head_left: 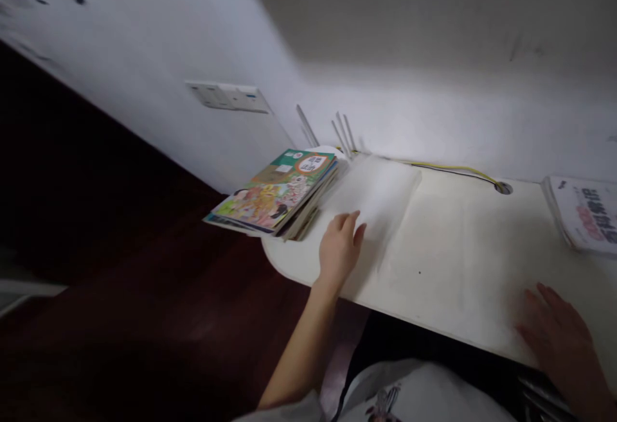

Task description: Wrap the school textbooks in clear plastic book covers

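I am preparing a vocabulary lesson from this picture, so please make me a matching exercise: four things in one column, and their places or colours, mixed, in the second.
Column 1
1. book pile
2. socket
3. cable
4. right hand

Column 2
A. yellow, leading to a round hole
B. blurred, at the picture's lower right
C. at the rounded end of the desk
D. on the wall

Right pairs: 1-C, 2-D, 3-A, 4-B
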Tool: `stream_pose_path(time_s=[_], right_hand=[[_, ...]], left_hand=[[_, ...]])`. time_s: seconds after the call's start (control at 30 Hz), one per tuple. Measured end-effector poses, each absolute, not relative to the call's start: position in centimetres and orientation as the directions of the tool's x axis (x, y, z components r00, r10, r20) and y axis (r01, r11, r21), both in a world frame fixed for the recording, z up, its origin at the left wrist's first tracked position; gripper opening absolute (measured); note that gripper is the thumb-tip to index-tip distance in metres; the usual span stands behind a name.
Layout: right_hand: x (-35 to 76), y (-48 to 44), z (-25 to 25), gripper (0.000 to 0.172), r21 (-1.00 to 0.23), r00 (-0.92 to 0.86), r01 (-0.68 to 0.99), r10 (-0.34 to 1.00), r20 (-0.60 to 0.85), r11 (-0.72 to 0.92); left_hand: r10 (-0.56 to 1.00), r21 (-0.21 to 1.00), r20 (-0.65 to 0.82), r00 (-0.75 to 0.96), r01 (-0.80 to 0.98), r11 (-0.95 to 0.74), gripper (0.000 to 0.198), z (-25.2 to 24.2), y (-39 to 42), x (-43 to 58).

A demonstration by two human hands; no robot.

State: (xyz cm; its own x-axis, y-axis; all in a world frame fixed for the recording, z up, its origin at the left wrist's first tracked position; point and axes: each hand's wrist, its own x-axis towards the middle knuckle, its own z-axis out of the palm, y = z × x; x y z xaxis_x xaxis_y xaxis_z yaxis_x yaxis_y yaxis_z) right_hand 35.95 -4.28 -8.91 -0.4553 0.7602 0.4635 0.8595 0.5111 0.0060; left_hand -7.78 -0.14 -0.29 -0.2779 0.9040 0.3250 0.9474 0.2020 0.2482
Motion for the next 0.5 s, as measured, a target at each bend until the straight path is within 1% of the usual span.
stream_pose_path(time_s=[0.07, 0.13, 0.17, 0.23, 0.33, 0.5], right_hand=[[35.7, -3.8, -9.3, 0.052, -0.034, -0.447, 0.847, 0.745, 0.495, 0.531], [35.7, -3.3, -9.8, 0.048, -0.06, -0.439, 0.836, 0.731, 0.523, 0.545], [35.7, -3.1, -10.1, 0.047, -0.064, -0.435, 0.835, 0.727, 0.532, 0.546], [35.9, -2.8, -10.7, 0.049, -0.066, -0.431, 0.836, 0.728, 0.533, 0.544], [36.3, -2.4, -11.6, 0.051, -0.074, -0.423, 0.838, 0.729, 0.539, 0.541], [37.7, -1.4, -13.4, 0.048, -0.115, -0.403, 0.807, 0.682, 0.61, 0.58]], left_hand=[[0.894, 0.128, 0.367, -0.256, 0.966, 0.224, 0.038, 1.6, 1.2, -10.6], [0.882, 0.036, 0.349, -0.316, 0.945, 0.324, 0.041, 3.3, 2.8, -13.7], [0.871, 0.004, 0.327, -0.366, 0.922, 0.386, 0.042, 4.0, 3.5, -15.1], [0.859, -0.048, 0.227, -0.459, 0.876, 0.481, 0.044, 4.8, 4.8, -17.6], [0.843, -0.075, 0.109, -0.526, 0.842, 0.535, 0.045, 4.9, 5.9, -19.5], [0.833, -0.082, 0.115, -0.542, 0.83, 0.552, 0.04, 4.1, 6.3, -18.7]])
